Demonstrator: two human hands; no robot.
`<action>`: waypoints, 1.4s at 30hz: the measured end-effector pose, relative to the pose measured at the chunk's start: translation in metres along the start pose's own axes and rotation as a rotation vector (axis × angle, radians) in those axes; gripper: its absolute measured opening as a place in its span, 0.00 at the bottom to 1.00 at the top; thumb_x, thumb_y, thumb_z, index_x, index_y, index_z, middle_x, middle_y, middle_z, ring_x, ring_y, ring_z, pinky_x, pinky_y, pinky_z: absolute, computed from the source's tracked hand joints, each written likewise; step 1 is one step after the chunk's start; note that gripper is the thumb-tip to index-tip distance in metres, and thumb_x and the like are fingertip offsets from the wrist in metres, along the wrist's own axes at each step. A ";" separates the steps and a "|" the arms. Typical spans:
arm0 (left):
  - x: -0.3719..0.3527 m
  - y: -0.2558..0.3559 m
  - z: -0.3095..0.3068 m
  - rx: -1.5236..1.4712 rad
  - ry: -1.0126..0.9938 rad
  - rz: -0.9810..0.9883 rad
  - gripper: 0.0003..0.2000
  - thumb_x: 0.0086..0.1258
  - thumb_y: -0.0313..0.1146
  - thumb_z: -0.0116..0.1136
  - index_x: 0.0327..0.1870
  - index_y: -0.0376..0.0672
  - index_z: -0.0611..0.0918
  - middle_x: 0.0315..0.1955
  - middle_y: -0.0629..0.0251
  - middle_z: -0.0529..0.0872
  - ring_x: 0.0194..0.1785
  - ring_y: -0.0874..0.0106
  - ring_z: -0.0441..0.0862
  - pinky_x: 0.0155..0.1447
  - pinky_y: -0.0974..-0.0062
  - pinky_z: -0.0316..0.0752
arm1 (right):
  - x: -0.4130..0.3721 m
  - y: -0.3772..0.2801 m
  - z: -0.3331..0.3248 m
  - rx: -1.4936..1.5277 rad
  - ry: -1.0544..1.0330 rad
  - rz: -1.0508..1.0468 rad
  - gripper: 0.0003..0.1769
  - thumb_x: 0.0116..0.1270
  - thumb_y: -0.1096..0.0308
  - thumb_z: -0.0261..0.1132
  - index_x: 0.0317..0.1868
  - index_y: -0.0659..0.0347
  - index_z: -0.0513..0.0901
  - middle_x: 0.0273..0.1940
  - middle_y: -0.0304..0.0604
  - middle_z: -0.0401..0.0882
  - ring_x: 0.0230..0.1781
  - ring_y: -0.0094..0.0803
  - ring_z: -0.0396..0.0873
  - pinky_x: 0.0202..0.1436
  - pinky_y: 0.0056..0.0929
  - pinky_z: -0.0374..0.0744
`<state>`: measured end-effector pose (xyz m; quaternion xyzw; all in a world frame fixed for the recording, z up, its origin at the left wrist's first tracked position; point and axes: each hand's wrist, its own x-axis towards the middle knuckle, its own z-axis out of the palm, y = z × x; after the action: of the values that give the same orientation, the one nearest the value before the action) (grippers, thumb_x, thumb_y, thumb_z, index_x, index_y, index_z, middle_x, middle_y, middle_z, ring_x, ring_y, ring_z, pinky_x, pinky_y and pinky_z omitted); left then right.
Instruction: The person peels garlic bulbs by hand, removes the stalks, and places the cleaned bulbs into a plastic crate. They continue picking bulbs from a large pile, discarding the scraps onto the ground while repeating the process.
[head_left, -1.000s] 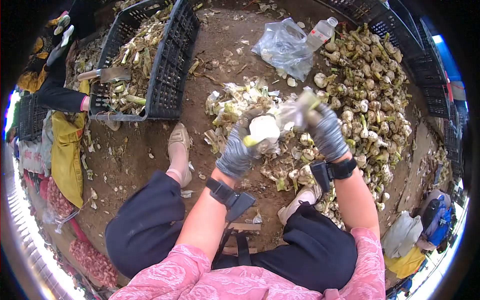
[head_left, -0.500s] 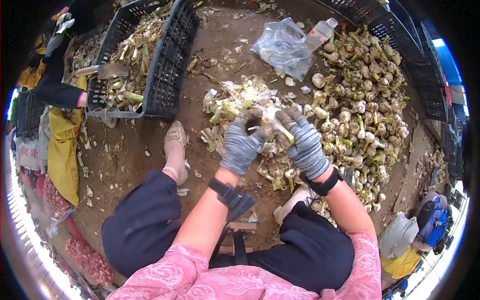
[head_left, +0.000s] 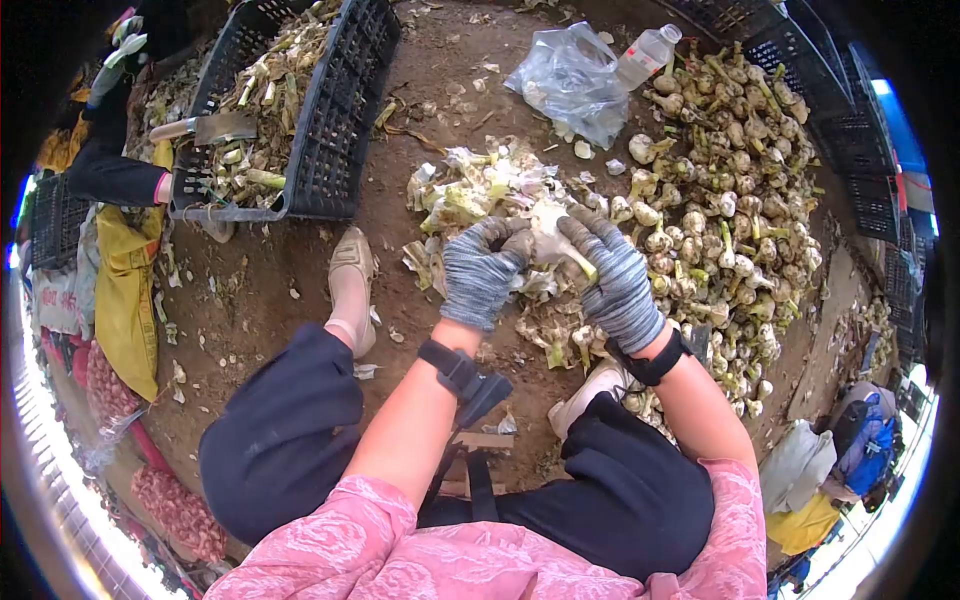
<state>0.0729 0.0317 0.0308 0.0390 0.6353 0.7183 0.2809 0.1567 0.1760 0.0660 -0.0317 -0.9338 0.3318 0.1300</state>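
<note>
Both hands wear grey striped gloves with dark fingertips. My left hand (head_left: 485, 270) pinches the left side of a whitish garlic bulb (head_left: 550, 232). On the other side, the fingers of my right hand (head_left: 607, 275) close round the same bulb, whose pale green-tipped stalk points down and right between the hands. Beneath and beyond them lies a heap of peeled skins and leaf scraps (head_left: 480, 195). A large pile of garlic bulbs with cut stalks (head_left: 740, 200) spreads to the right of my right hand.
A black crate (head_left: 335, 120) of stalk scraps stands at upper left, with a wooden-handled cleaver (head_left: 225, 127) on it. A plastic bag (head_left: 572, 85) and a bottle (head_left: 650, 55) lie beyond the heap. Another person's arm (head_left: 115, 180) shows far left, near a yellow sack (head_left: 125, 300).
The bulb between my hands has turned slightly and shows more of its white side. My fingers have shifted on it, and my left hand sits a little lower and its gap has closed.
</note>
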 end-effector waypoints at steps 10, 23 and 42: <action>-0.001 0.000 0.006 -0.185 0.059 -0.126 0.04 0.62 0.24 0.52 0.35 0.38 0.78 0.29 0.68 0.79 0.31 0.80 0.75 0.37 0.82 0.74 | -0.007 0.009 0.008 0.590 0.108 0.413 0.17 0.57 0.70 0.60 0.48 0.65 0.75 0.42 0.50 0.77 0.41 0.36 0.76 0.46 0.28 0.73; -0.003 0.002 0.003 0.002 -0.062 -0.054 0.08 0.53 0.24 0.63 0.35 0.36 0.81 0.29 0.67 0.82 0.31 0.79 0.77 0.38 0.80 0.75 | -0.007 0.009 0.001 0.141 0.083 0.148 0.17 0.55 0.71 0.60 0.48 0.62 0.76 0.46 0.53 0.74 0.47 0.45 0.73 0.51 0.33 0.71; 0.006 -0.010 0.002 -0.363 0.121 -0.395 0.12 0.66 0.33 0.51 0.48 0.41 0.72 0.32 0.67 0.78 0.29 0.77 0.77 0.29 0.80 0.76 | -0.012 0.014 0.004 0.473 0.082 0.209 0.21 0.56 0.75 0.60 0.53 0.61 0.73 0.50 0.49 0.74 0.52 0.39 0.71 0.56 0.31 0.68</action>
<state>0.0724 0.0368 0.0198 -0.1795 0.5071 0.7526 0.3797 0.1667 0.1828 0.0520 -0.1103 -0.8159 0.5508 0.1366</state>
